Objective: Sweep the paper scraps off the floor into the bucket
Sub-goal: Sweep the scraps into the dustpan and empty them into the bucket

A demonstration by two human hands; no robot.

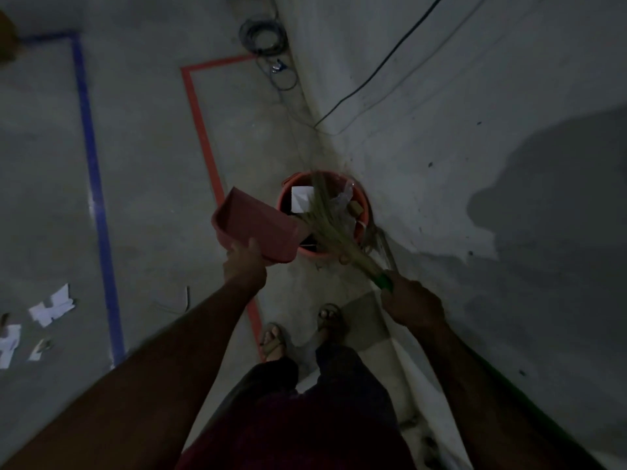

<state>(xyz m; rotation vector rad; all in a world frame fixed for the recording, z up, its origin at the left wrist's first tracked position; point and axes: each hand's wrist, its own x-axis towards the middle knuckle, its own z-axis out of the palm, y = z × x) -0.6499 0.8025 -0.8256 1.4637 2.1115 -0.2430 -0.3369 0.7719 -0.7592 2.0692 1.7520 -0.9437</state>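
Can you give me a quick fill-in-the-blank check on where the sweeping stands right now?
1. The left hand tips the red dustpan over the ____.
2. The right hand grips the broom by its ____ handle.
3. White paper scraps lie on the floor to the left of the ____ tape line.
4. The orange bucket stands against the ____.

Missing words: bucket; green; blue; wall
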